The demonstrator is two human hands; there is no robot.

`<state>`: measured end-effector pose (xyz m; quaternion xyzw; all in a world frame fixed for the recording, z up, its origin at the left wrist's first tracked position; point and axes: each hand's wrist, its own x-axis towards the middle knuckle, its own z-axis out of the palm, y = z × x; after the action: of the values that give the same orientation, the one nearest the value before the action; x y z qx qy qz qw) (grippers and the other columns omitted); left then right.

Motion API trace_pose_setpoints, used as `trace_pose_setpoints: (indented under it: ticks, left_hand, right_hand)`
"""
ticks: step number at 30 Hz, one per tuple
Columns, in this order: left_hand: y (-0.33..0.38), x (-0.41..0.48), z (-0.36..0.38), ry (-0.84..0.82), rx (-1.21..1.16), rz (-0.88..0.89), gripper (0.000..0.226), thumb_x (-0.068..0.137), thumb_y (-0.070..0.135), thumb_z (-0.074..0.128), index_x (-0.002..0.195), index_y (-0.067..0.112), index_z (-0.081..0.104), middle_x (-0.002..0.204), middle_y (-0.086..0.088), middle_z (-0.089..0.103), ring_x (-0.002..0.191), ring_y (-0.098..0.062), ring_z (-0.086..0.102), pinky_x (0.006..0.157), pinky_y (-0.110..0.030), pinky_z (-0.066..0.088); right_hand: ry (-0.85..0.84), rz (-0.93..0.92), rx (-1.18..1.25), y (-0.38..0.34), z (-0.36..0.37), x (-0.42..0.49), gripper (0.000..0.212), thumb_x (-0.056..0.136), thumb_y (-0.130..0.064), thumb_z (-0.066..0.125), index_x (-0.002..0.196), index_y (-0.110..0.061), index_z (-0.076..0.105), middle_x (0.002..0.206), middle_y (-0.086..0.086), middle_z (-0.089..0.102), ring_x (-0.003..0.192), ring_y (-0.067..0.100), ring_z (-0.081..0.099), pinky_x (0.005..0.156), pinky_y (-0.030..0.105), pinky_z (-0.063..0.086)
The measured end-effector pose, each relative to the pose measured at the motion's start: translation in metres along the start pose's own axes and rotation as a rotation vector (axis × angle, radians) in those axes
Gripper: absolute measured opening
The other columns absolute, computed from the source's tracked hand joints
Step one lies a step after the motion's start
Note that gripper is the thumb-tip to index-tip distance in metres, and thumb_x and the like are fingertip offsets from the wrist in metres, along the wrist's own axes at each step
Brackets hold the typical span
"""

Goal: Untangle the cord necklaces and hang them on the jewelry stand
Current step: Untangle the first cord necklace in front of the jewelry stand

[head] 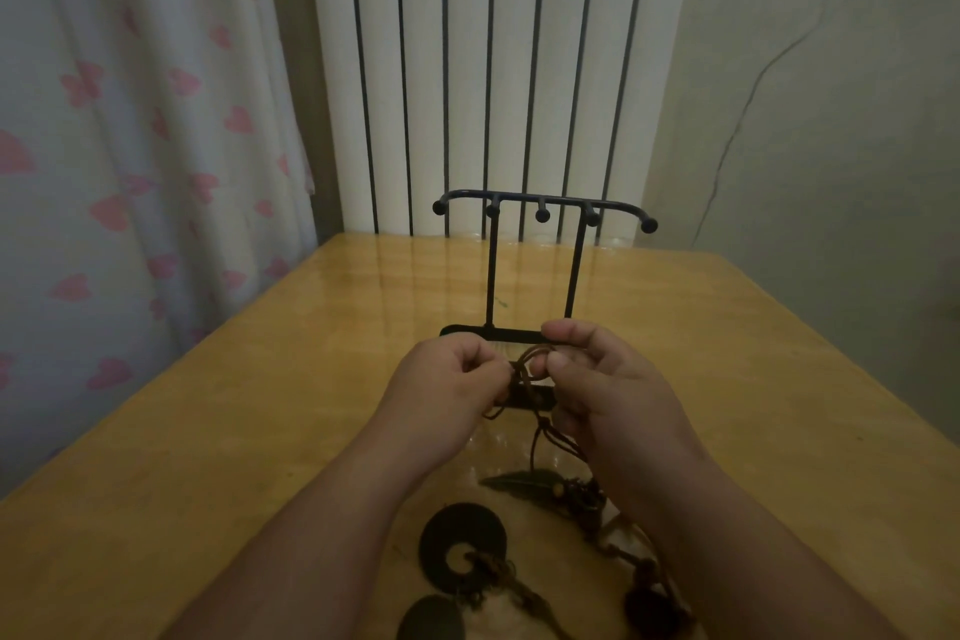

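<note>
Here, both hands meet at a knot of brown cords (pixel 529 369), held just above the tabletop. The left hand (pixel 447 379) has its fingers curled in, with thumb and fingertips pinching a strand on the knot's left side. The right hand (pixel 608 385) is curled as well, with thumb and forefinger nipping a loop on the knot's right, and more cord runs down under its palm.

From the knot the cords trail back toward the person and onto the table. A dark leaf-shaped pendant (pixel 524 483) lies between the 2 forearms. A black ring pendant (pixel 460 535) lies nearer, beside the left forearm, and a dark oval pendant (pixel 431 618) sits at the bottom edge. A lump of cord and beads (pixel 649 598) rests against the right forearm; its shape is too dim to tell.

Just beyond the hands the black jewelry stand (pixel 491 276) stands upright on the yellow wooden table (pixel 208 431). Its 2 thin posts rise from a flat base, partly hidden by the hands, to a top bar with 5 knob-tipped hooks.

Behind the table is a white ribbed radiator (pixel 493 68). A curtain (pixel 130 120) with pink hearts hangs at the left, and a pale wall (pixel 831 120) is at the right.
</note>
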<state>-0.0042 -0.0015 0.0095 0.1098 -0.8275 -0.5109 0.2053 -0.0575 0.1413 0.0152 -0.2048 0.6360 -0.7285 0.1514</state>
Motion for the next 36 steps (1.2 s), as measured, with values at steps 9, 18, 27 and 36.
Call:
trace_pose_setpoints:
  ticks: [9,18,27,36]
  left_hand:
    - [-0.001,0.0,-0.004,0.025,-0.006,-0.041,0.016,0.093,0.022,0.058,0.081,0.02,0.068,0.078,0.0,0.067,0.074,-0.014,0.061,0.065,-0.027,0.047]
    - [0.004,-0.002,-0.003,0.005,-0.032,-0.017,0.014,0.094,0.022,0.057,0.082,0.023,0.065,0.081,0.001,0.067,0.079,-0.015,0.062,0.067,-0.029,0.048]
    - [0.002,-0.001,-0.006,-0.095,-0.204,-0.163,0.015,0.1,0.021,0.047,0.091,0.017,0.059,0.083,-0.005,0.066,0.057,-0.015,0.062,0.045,-0.025,0.038]
    - [0.006,-0.002,-0.006,-0.063,-0.199,-0.094,0.011,0.098,0.023,0.054,0.095,0.022,0.064,0.077,0.002,0.067,0.055,-0.007,0.053,0.047,-0.019,0.041]
  right_hand:
    - [-0.01,0.005,-0.012,-0.006,-0.009,0.0,0.027,0.085,-0.002,0.057,0.108,-0.014,0.063,0.078,0.009,0.055,0.055,0.014,0.048,0.051,0.026,0.038]
    - [0.123,-0.199,-0.627,-0.003,-0.008,0.001,0.011,0.095,-0.033,0.055,0.088,-0.029,0.063,0.083,-0.004,0.065,0.078,0.008,0.061,0.069,0.027,0.052]
    - [0.056,-0.069,-0.125,-0.013,-0.006,-0.004,0.005,0.092,-0.008,0.06,0.096,-0.01,0.062,0.082,0.003,0.074,0.052,0.0,0.052,0.055,0.028,0.037]
    - [0.105,-0.065,-0.286,-0.01,-0.009,-0.002,0.016,0.087,-0.008,0.058,0.096,-0.019,0.066,0.09,0.005,0.064,0.071,0.014,0.058,0.053,0.016,0.044]
